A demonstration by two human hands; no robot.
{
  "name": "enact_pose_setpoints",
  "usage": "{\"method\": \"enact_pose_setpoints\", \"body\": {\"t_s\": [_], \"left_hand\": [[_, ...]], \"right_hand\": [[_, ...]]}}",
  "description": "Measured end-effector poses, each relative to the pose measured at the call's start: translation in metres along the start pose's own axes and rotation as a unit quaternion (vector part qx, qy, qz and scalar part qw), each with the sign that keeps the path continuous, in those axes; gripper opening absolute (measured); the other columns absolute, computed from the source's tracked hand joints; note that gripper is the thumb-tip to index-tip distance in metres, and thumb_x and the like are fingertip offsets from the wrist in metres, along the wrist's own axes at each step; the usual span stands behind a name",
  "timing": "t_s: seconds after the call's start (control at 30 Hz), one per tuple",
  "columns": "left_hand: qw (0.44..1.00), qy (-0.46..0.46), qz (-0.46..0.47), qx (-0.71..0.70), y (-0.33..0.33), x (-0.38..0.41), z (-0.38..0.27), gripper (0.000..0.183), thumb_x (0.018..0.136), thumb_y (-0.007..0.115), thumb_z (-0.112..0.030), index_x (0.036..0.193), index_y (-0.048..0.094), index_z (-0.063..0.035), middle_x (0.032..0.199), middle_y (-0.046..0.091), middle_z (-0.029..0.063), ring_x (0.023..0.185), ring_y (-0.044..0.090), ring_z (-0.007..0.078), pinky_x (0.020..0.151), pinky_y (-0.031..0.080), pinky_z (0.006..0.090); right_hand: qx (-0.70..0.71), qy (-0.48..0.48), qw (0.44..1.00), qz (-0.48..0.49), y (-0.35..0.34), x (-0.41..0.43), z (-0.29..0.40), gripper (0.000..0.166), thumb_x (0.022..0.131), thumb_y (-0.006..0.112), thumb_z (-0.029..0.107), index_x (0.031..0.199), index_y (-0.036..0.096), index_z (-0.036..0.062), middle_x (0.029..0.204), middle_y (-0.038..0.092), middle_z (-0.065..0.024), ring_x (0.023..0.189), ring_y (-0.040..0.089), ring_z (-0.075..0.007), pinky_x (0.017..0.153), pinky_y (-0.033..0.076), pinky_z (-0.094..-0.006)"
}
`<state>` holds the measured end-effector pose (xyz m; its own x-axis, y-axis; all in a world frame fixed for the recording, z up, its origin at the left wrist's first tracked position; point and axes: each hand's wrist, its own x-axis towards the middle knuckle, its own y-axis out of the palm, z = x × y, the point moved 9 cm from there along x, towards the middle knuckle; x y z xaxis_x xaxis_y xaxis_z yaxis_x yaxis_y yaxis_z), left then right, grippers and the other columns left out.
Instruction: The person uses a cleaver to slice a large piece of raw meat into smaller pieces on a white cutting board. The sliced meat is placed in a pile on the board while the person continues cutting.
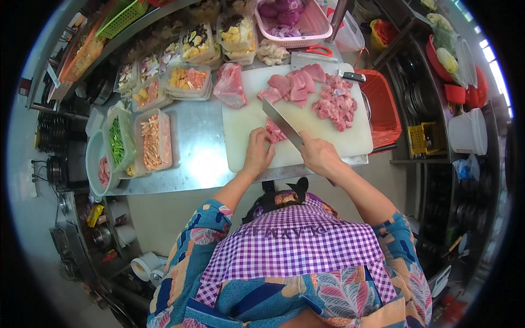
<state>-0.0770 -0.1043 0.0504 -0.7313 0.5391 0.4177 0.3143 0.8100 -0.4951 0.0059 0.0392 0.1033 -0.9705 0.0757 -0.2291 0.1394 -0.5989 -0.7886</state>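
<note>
My right hand (319, 153) is closed around the handle of a broad cleaver (283, 124), whose blade slants up and left over the white cutting board (246, 158). Against the blade's left side lie small cut pieces of raw meat (275, 132). The fingertips of my left hand (260, 149) are bent and touch the left edge of these pieces. Farther back on the board are raw meat slices (297, 86) and, to their right, a heap of meat chunks (336, 104). A large raw meat piece (229, 85) rests at the board's back left corner.
A second cleaver (313, 61) and a black-handled knife (352, 76) lie at the back edge. Left stand plastic tubs of crab sticks (152, 141) and green vegetables (117, 141). A pink basket (301, 40) holds onions. A red-lined bin (385, 110) stands right of the board.
</note>
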Motion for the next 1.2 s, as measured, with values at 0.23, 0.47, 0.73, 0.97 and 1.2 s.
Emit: {"method": "enact_pose_setpoints", "body": {"t_s": [0.23,0.47,0.73,0.97,1.2], "left_hand": [[0.997,0.035,0.051,0.043,0.012,0.000,0.001,0.021,0.076,0.065,0.007,0.093,0.058,-0.0028,0.099,0.059,0.0119,0.097,0.057,0.0342,0.085,0.048,0.0410],[1.000,-0.010,0.008,-0.004,0.001,-0.007,0.014,0.025,0.078,0.058,0.009,0.101,0.055,-0.0010,0.106,0.055,0.0161,0.097,0.057,0.0329,0.086,0.048,0.0382],[0.998,-0.012,-0.018,0.055,0.006,0.052,0.032,0.028,0.085,0.071,-0.018,0.103,0.057,-0.0009,0.116,0.051,0.0172,0.103,0.053,0.0341,0.092,0.045,0.0433],[0.959,-0.034,0.236,0.152,0.050,0.076,0.039,0.034,0.080,0.078,-0.031,0.093,0.058,-0.0059,0.099,0.058,0.0120,0.091,0.059,0.0331,0.079,0.048,0.0406],[0.925,-0.245,0.177,-0.232,0.045,0.069,0.008,0.024,0.094,0.068,-0.020,0.090,0.048,-0.0065,0.077,0.058,0.0019,0.070,0.062,0.0133,0.060,0.051,0.0280]], "right_hand": [[-0.003,0.014,1.000,0.005,0.060,0.023,-0.016,0.035,0.091,0.051,0.014,0.124,0.046,0.0024,0.081,0.065,-0.0282,0.079,0.063,-0.0484,0.077,0.048,-0.0563],[0.061,-0.003,0.998,-0.025,0.003,-0.011,-0.013,0.031,0.095,0.052,0.016,0.122,0.049,0.0005,0.077,0.063,-0.0271,0.067,0.064,-0.0395,0.063,0.051,-0.0491],[0.326,0.199,0.921,-0.077,0.023,-0.077,-0.093,0.023,0.097,0.050,0.015,0.115,0.048,0.0010,0.069,0.060,-0.0190,0.054,0.063,-0.0283,0.052,0.052,-0.0420],[0.267,0.213,0.937,-0.069,0.034,-0.085,-0.097,0.025,0.098,0.049,0.017,0.117,0.046,0.0009,0.065,0.060,-0.0180,0.050,0.062,-0.0288,0.054,0.052,-0.0427],[0.256,0.207,0.942,-0.063,0.035,-0.083,-0.099,0.028,0.097,0.049,0.019,0.117,0.045,-0.0005,0.064,0.061,-0.0190,0.051,0.063,-0.0314,0.058,0.052,-0.0452]]}}
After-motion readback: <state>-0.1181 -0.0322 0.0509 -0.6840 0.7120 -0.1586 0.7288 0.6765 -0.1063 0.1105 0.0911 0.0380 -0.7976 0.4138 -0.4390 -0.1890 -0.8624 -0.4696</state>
